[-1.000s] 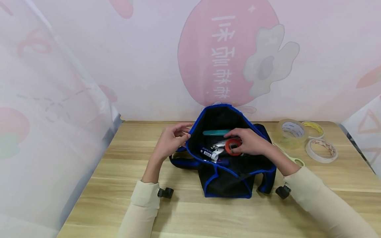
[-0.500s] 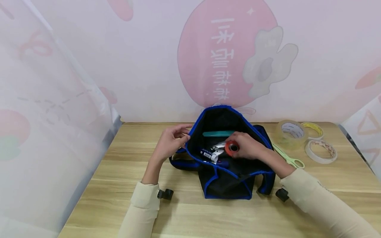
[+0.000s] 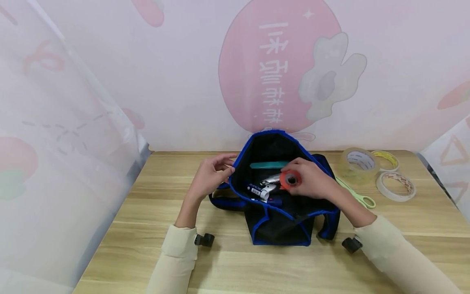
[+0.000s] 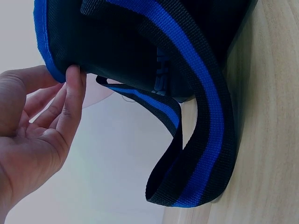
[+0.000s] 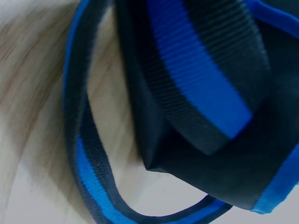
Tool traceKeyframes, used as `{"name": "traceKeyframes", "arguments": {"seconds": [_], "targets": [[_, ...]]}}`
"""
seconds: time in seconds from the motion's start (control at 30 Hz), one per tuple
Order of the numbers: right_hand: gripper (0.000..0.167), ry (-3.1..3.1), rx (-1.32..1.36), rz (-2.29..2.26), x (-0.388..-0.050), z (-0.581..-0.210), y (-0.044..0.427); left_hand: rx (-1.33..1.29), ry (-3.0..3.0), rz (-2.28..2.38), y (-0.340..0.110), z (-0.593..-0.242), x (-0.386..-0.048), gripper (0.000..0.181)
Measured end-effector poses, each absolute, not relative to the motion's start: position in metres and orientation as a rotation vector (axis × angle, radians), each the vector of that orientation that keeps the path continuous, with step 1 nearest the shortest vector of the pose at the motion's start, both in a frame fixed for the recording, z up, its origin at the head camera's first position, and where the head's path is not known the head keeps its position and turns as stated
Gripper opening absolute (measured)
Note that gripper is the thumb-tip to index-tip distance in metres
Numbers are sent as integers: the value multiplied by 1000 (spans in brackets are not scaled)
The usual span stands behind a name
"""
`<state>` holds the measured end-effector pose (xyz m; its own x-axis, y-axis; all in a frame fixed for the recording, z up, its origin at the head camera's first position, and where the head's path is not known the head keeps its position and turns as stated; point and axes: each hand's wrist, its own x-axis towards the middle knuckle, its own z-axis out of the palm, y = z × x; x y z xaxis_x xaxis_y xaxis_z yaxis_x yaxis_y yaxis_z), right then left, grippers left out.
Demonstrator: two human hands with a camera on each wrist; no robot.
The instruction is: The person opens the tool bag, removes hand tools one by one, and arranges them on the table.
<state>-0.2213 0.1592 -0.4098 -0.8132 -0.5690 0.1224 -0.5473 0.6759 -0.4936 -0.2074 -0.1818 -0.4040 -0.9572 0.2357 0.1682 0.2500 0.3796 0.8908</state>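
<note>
Cream sleeves nearest, left sleeve (image 3: pixel 179 247) and right sleeve (image 3: pixel 389 245), each with a small black camera at the cuff, left cuff camera (image 3: pixel 205 240), right cuff camera (image 3: pixel 351 245). Wooden table (image 3: pixel 257 273) underneath.

Black fabric bag (image 3: pixel 280 233) with blue trim, upright, mouth gaping. Striped blue-and-black straps at both sides, left strap (image 4: pixel 212 112), right strap (image 5: pixel 196 70); the left one droops in a loop. Partial blue lettering on the bag's side, left wrist view.

Left hand (image 3: pixel 214 174) pinches the blue rim at the bag's left corner, thumb and fingers on the edge. Right hand (image 3: pixel 312 179) reaches in through the mouth, holding the red ring-shaped roll (image 3: pixel 284 178); roll is inside the mouth outline, dark centre facing the head camera. Thumb placement partly hidden.

Also in the bag, left of that roll: dark blue tube (image 3: pixel 274 202), white-capped glue stick (image 3: pixel 258 191) with barcode, silver metal tool (image 3: pixel 271 179). Teal strip-like item (image 3: pixel 266 165) behind these.

Right of bag: light-green scissors (image 3: pixel 353 193), then white tape roll (image 3: pixel 396 197), clear packing tape roll (image 3: pixel 361 176), yellow-cored tape roll (image 3: pixel 394 159) farther back. Pink-patterned backdrop (image 3: pixel 183 81) behind table.
</note>
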Motion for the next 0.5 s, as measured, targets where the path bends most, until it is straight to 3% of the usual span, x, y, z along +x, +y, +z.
{"name": "traceKeyframes", "arguments": {"seconds": [0.5], "targets": [[50, 2882, -992, -985, -195, -397, 173, -456, -2599, -1670, -182, -405, -207, 41]]}}
